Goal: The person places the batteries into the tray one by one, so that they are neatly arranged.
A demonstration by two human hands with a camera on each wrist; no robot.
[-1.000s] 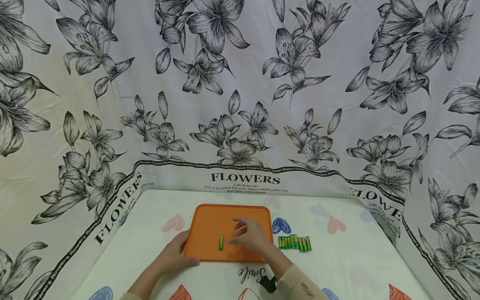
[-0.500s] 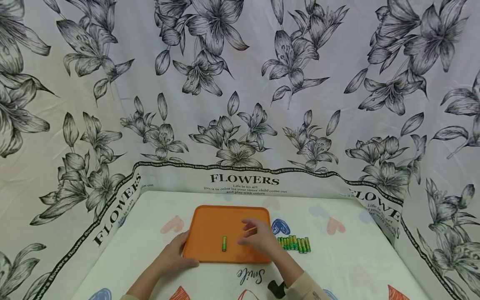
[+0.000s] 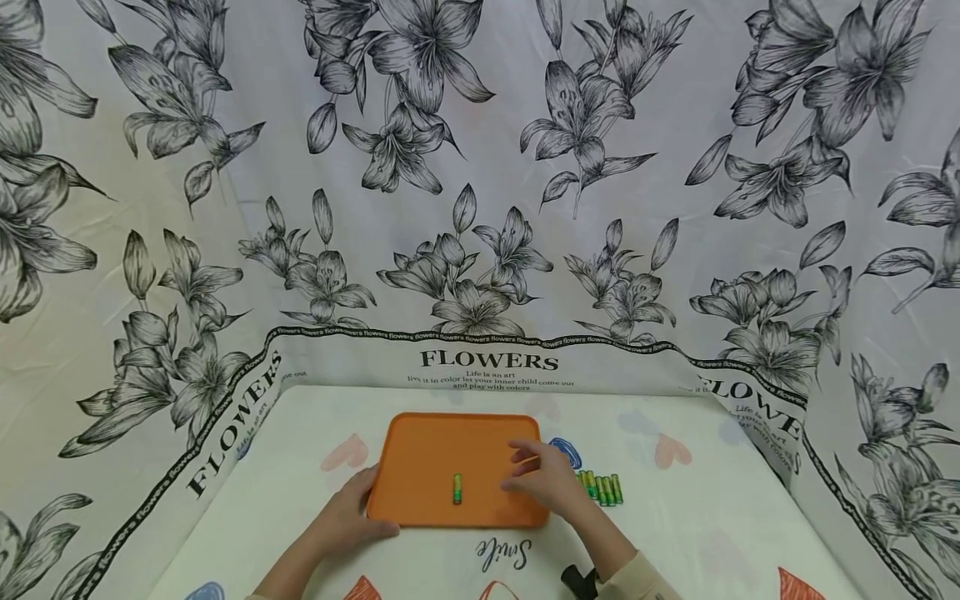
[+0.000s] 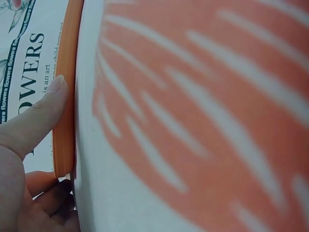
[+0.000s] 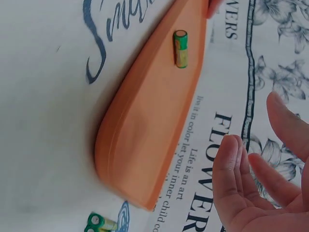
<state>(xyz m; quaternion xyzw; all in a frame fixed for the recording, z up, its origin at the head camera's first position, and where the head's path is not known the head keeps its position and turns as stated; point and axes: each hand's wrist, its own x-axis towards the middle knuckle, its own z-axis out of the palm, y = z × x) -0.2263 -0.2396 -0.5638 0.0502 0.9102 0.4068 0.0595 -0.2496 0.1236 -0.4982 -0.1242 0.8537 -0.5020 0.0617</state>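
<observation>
An orange rectangular tray (image 3: 420,450) lies on the cloth-covered table. One green-and-yellow battery (image 3: 457,489) rests in it, near the front middle; the right wrist view shows the same battery (image 5: 181,49). My left hand (image 3: 348,512) grips the tray's near left corner; in the left wrist view the thumb lies against the tray's side wall (image 4: 65,130) and the fingers go around the corner. Over the tray's right side is my right hand (image 3: 551,479), fingers relaxed and bent a little, holding nothing. Just beyond it stands a row of similar batteries (image 3: 603,489), partly hidden by that hand.
White cloth with printed hearts (image 3: 672,451) and lettering covers the table. A flower-printed curtain (image 3: 487,250) rises at the back and both sides. Beside my right wrist is a black object (image 3: 579,581), partly hidden by the sleeve.
The single battery has shifted to the right within the tray. My right hand has moved right too, now covering part of the battery row. The left hand stays at the tray's corner.
</observation>
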